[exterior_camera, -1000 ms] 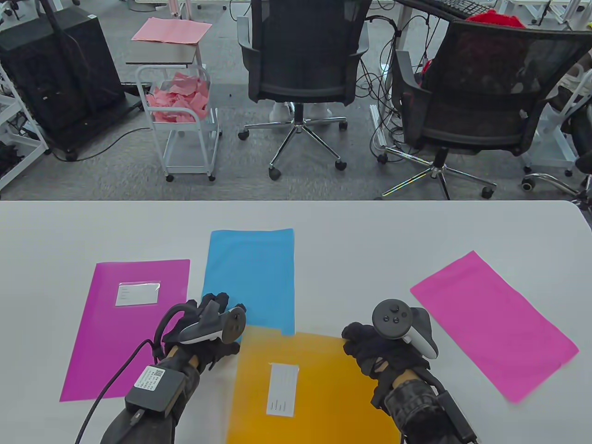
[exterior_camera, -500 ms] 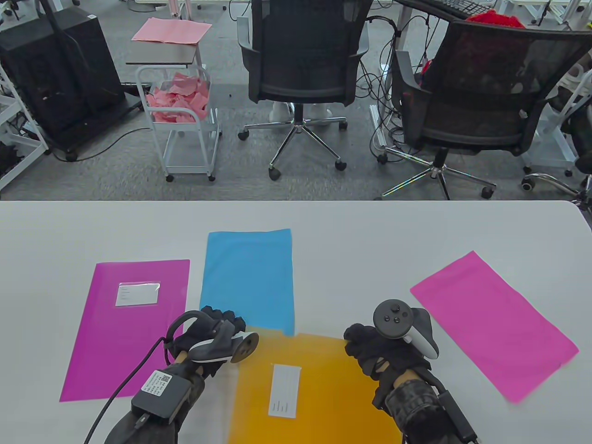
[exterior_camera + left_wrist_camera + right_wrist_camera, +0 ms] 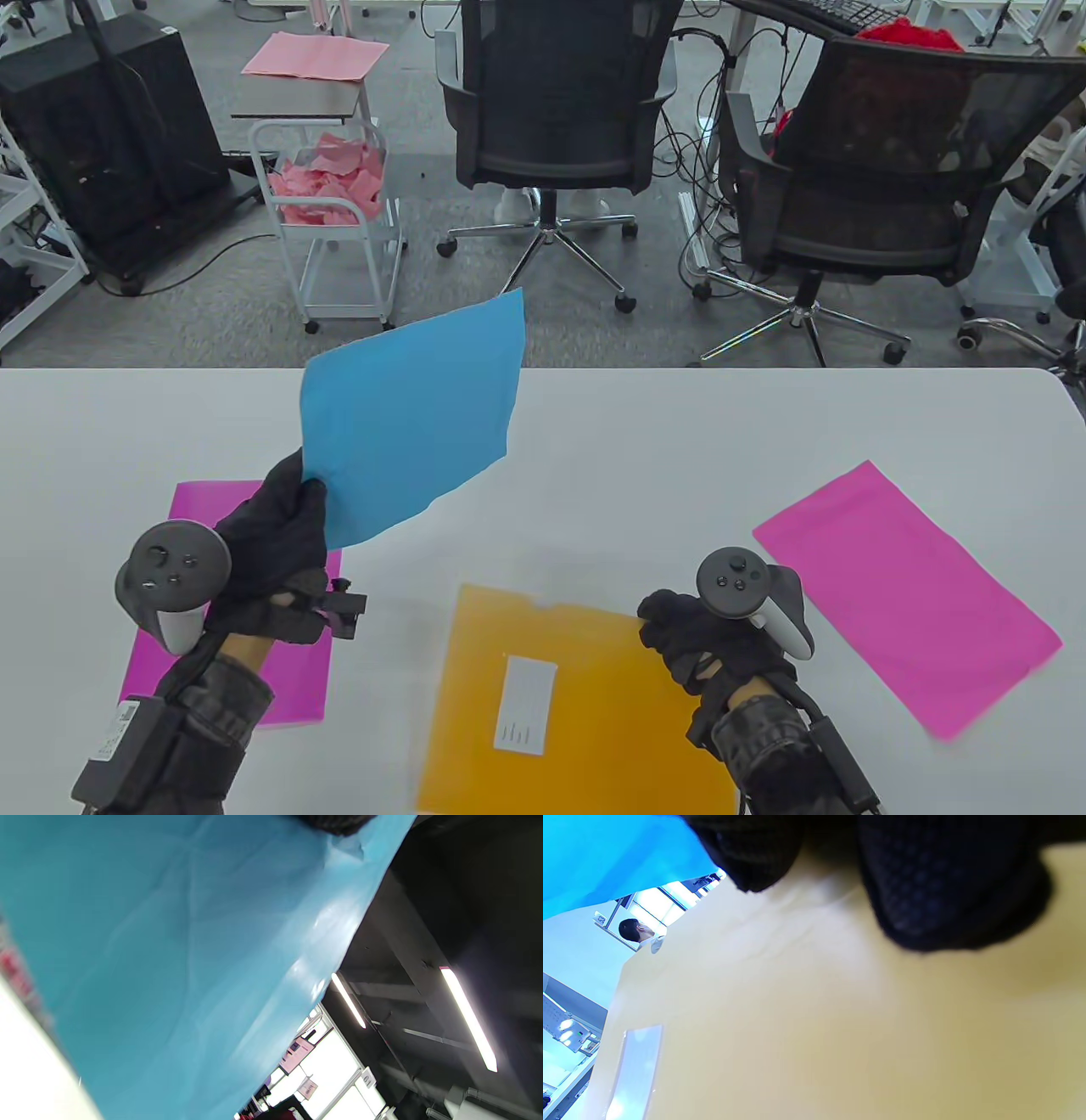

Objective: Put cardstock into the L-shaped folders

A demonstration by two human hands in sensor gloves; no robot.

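Observation:
My left hand [image 3: 280, 526] grips the lower corner of a blue cardstock sheet [image 3: 416, 424] and holds it up, tilted, above the table. The sheet fills the left wrist view [image 3: 169, 955]. An orange L-shaped folder [image 3: 585, 705] with a white label lies at the table's near middle. My right hand [image 3: 687, 632] presses its fingers on the folder's far right corner; the right wrist view shows gloved fingertips [image 3: 946, 895] on the orange surface [image 3: 814, 1027]. A magenta folder [image 3: 297, 679] lies under my left arm. A pink cardstock sheet [image 3: 908, 594] lies at the right.
The white table [image 3: 679, 424] ends at a far edge with two office chairs [image 3: 560, 127] behind it. A small cart with pink paper scraps [image 3: 331, 187] stands at the back left.
My left hand has picked the blue sheet up off the table and raised it, swinging to the left over the magenta folder. The right hand stays on the orange folder.

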